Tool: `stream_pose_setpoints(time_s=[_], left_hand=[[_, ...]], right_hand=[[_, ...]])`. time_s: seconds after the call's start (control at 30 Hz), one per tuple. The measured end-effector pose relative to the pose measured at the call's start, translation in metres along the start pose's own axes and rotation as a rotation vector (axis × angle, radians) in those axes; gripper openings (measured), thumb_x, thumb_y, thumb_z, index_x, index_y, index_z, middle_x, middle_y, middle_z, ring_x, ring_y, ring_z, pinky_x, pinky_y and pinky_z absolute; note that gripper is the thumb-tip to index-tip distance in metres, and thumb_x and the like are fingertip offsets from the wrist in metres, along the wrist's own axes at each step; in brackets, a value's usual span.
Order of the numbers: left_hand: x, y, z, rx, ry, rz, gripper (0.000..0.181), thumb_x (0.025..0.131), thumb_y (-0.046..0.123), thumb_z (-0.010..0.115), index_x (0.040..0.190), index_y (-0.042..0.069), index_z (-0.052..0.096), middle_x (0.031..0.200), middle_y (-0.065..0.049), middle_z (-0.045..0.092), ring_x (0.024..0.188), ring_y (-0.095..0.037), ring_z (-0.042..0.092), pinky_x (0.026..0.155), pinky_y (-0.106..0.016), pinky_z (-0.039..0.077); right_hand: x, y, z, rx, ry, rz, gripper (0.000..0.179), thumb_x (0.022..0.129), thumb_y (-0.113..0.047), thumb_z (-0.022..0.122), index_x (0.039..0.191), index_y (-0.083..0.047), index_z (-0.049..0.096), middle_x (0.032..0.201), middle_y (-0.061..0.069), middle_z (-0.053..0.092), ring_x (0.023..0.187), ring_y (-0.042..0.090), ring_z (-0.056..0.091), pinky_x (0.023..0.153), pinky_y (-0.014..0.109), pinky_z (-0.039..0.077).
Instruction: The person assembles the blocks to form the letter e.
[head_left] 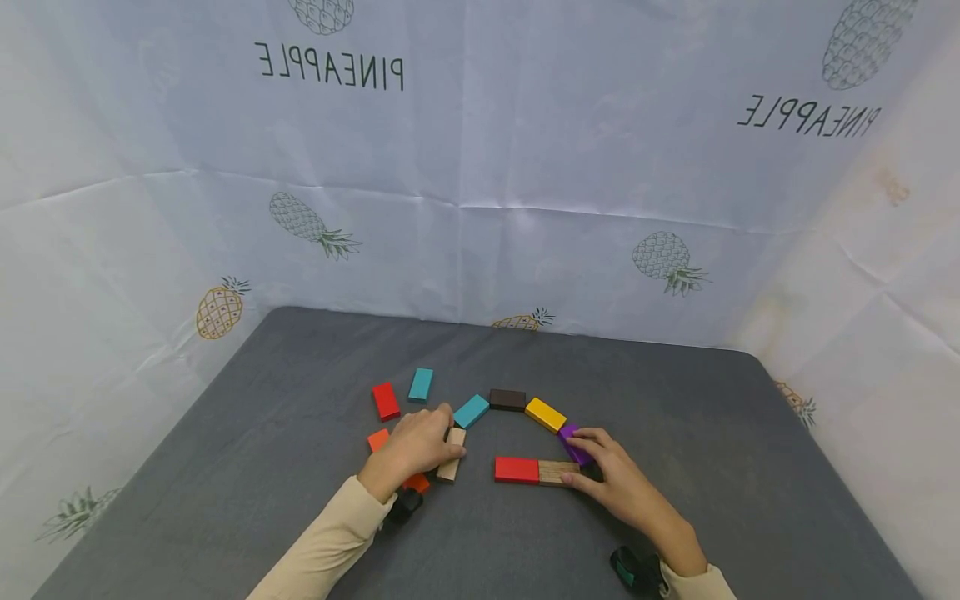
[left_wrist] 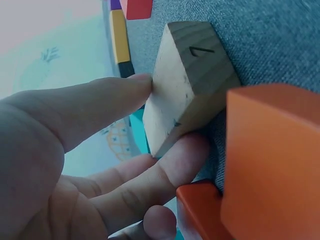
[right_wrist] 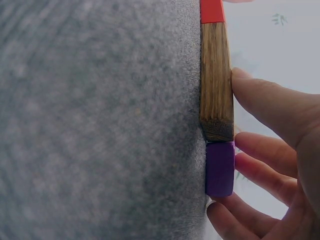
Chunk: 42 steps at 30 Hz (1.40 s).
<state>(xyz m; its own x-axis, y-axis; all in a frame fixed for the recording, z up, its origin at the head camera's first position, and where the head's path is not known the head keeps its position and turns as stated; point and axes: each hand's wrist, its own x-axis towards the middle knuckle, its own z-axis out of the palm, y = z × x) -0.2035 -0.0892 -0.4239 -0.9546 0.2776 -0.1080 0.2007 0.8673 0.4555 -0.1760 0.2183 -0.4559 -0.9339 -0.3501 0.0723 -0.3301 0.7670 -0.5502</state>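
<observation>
My left hand [head_left: 417, 443] pinches a pale wooden block [head_left: 449, 469] between thumb and fingers, at the left end of an arc of blocks. The left wrist view shows a dark mark on this block [left_wrist: 197, 50]. From there the arc runs through a teal block [head_left: 471, 412], a dark brown block [head_left: 507, 400] and a yellow block [head_left: 545, 414] to a purple block [right_wrist: 219, 169]. My right hand [head_left: 622, 483] rests its thumb on a brown wood-grain block [right_wrist: 216, 75], its other fingers at the purple one. A red block [head_left: 516, 470] lies end to end with the wood-grain block.
Left of the arc lie another red block [head_left: 386, 401], another teal block [head_left: 421, 385] and orange blocks [head_left: 378, 439], partly behind my left hand. Dark grey cloth covers the table [head_left: 675, 400]. A white pineapple-print curtain [head_left: 525, 150] surrounds the table's far side.
</observation>
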Motion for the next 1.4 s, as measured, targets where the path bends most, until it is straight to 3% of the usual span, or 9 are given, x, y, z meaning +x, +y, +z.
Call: stream_pose_setpoints(time_s=[0.47, 0.8, 1.07, 1.23, 1.4], left_hand=[[-0.002, 0.003, 0.004, 0.006, 0.015, -0.013, 0.038, 0.084, 0.031, 0.079, 0.087, 0.009, 0.049, 0.065, -0.002, 0.048, 0.059, -0.015, 0.046, 0.065, -0.030, 0.030], [-0.003, 0.004, 0.005, 0.002, 0.016, -0.017, 0.041, 0.085, 0.033, 0.078, 0.083, 0.010, 0.044, 0.063, -0.003, 0.044, 0.057, -0.017, 0.043, 0.065, -0.030, 0.027], [-0.006, -0.008, -0.016, 0.026, 0.063, 0.014, 0.028, 0.089, 0.021, 0.074, 0.110, 0.005, 0.065, 0.067, -0.001, 0.054, 0.059, -0.014, 0.047, 0.058, -0.028, 0.040], [-0.007, -0.016, -0.027, 0.074, -0.005, -0.027, 0.028, 0.083, 0.018, 0.080, 0.106, 0.008, 0.067, 0.081, -0.001, 0.062, 0.068, -0.014, 0.052, 0.062, -0.030, 0.046], [-0.007, -0.020, -0.025, 0.099, -0.077, -0.046, 0.031, 0.079, 0.018, 0.084, 0.103, 0.009, 0.066, 0.086, -0.001, 0.062, 0.075, -0.016, 0.052, 0.071, -0.035, 0.048]], right_hand=[[-0.001, 0.000, 0.000, -0.002, -0.004, 0.010, 0.055, 0.089, -0.034, 0.073, 0.133, -0.004, 0.061, 0.136, 0.011, 0.053, 0.126, 0.034, 0.052, 0.103, 0.055, 0.045], [-0.001, 0.001, 0.000, 0.001, -0.006, 0.014, 0.055, 0.089, -0.034, 0.073, 0.133, -0.004, 0.060, 0.136, 0.012, 0.053, 0.126, 0.034, 0.052, 0.104, 0.056, 0.044], [0.000, 0.001, 0.000, 0.006, -0.011, 0.007, 0.056, 0.089, -0.034, 0.073, 0.134, -0.003, 0.060, 0.136, 0.013, 0.052, 0.126, 0.035, 0.051, 0.104, 0.057, 0.044], [0.001, 0.002, 0.000, -0.006, -0.005, 0.009, 0.055, 0.089, -0.035, 0.073, 0.133, -0.004, 0.061, 0.136, 0.012, 0.052, 0.126, 0.034, 0.052, 0.104, 0.056, 0.044], [0.001, 0.002, -0.001, -0.011, -0.004, 0.009, 0.055, 0.090, -0.036, 0.073, 0.133, -0.004, 0.061, 0.137, 0.012, 0.052, 0.126, 0.034, 0.051, 0.104, 0.056, 0.044]])
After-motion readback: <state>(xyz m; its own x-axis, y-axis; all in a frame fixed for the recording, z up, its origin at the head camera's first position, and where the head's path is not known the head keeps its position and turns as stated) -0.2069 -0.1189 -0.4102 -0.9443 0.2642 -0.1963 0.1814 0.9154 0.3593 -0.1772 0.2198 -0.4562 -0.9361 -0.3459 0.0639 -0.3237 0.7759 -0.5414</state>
